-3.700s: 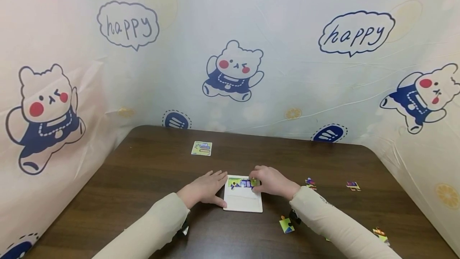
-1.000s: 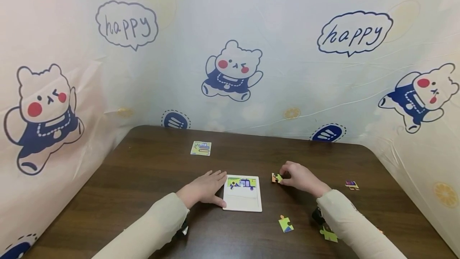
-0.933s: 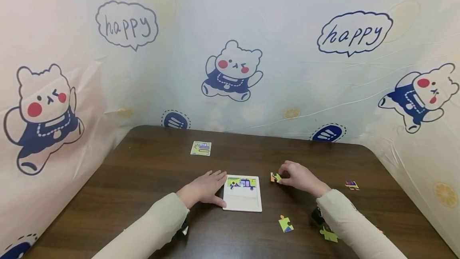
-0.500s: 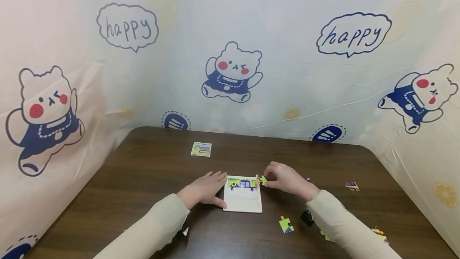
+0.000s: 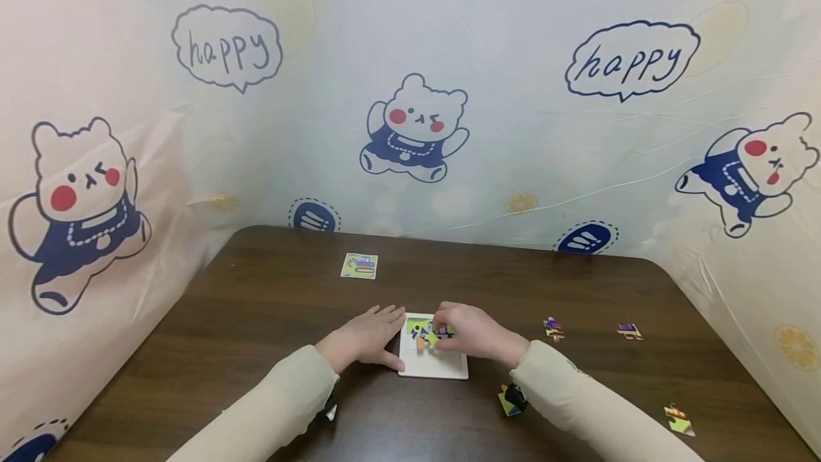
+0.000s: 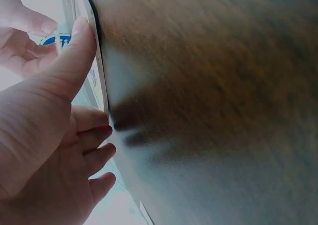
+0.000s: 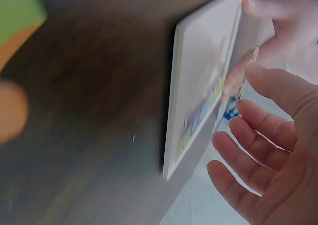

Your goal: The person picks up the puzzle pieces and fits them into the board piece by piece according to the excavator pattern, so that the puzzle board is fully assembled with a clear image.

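My right hand point(image 5: 477, 334) pinches a green and orange jigsaw piece point(image 5: 424, 341) over the middle of a white puzzle tray point(image 5: 442, 371). In the right wrist view the piece point(image 7: 243, 86) is seen edge-on between thumb and fingertip, raised off the tray point(image 7: 203, 41). Joined pieces showing part of a blue vehicle on green point(image 5: 417, 322) line the tray's far side, partly covered by that hand. Along the tray's left edge rests my left hand point(image 5: 365, 337), fingers straight, thumb point(image 6: 82, 51) and a fingertip touching the rim.
Loose jigsaw pieces lie to the right on the brown table point(image 5: 269, 284): two striped ones point(image 5: 554, 329) point(image 5: 630, 331), a green and orange one point(image 5: 678, 420), and another point(image 5: 510, 405) partly under the right wrist. A picture card point(image 5: 360, 266) lies toward the back.
The right hand has carried the green and orange piece leftward, from the table beside the tray to above its middle. The left hand has stayed at the tray's edge.
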Tool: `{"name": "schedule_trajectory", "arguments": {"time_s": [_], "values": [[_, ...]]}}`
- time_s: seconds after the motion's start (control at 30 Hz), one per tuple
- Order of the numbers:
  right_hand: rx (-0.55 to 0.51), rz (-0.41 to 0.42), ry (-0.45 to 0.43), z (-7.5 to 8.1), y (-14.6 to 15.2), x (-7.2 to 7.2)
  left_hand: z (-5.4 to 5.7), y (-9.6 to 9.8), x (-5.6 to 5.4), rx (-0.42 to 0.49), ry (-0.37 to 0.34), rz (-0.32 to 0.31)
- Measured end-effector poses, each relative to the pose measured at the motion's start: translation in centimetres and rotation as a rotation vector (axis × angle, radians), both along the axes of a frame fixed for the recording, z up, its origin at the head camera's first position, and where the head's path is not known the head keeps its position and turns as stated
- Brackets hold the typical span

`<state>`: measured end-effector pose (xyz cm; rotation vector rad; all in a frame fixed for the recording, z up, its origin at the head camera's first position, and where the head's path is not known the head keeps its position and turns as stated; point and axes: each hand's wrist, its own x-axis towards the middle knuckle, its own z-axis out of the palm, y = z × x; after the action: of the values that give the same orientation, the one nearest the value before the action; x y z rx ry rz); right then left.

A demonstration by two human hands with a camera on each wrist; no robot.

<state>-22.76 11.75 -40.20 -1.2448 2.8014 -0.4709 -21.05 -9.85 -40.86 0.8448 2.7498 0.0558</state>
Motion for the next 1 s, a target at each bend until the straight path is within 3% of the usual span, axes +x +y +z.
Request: {"name": "schedule_trajectory", "arguments": {"time_s": [0.2,0.4,0.7,1.0], "values": [[0.032,0.030,0.038,-1.1,-1.3,-0.3,-0.1,0.0,-0.1,-0.006,0.019,-0.013],[-0.002,0.079,0.078,-1.4,-1.7,-0.4,-0.2,0.0,-0.1,-0.009,0.031,-0.023],[0.073,-0.003,0.061,-1.3,-2.4,-0.1,-0.3,0.0,-0.1,-0.008,0.023,-0.017],[0.074,-0.005,0.074,-1.5,-2.5,-0.3,-0.4,-0.1,-0.2,-0.009,0.016,-0.011]]}}
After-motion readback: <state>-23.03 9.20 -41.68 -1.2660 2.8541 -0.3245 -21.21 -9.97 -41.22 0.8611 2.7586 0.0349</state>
